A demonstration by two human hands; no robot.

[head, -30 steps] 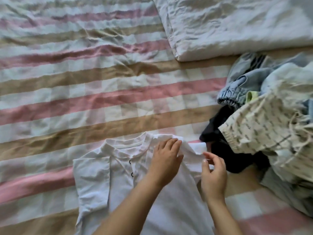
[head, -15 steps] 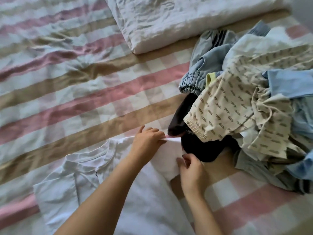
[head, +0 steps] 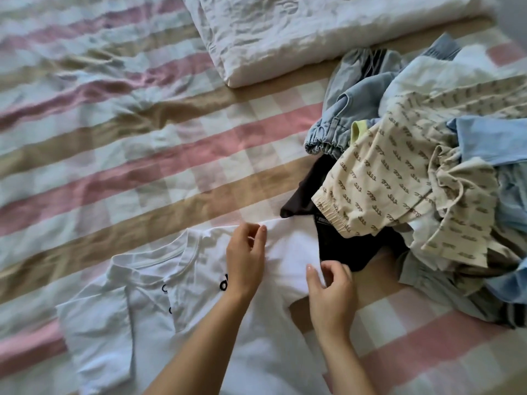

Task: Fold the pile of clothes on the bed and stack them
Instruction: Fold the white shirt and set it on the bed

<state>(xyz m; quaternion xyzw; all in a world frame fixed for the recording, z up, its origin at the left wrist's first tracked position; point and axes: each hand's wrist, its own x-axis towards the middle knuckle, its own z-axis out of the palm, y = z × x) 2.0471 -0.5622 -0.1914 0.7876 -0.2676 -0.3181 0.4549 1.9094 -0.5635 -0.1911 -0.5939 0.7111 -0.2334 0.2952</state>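
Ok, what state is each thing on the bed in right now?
White cotton T-shirt: spread flat, unfolded.
Left hand: fingers pinch the sleeve's upper edge.
Right hand: fingers pinch the sleeve's lower edge.
Heap of mixed clothes: unfolded, jumbled.
White crinkled duvet: folded.
Pink-and-tan striped sheet: rumpled.

I'm looking into a bedroom in a home: a bed (head: 159,178) spread with a pink, tan and white checked sheet (head: 85,115), a folded white quilt (head: 313,32), and a pile of clothes (head: 413,172) on it.
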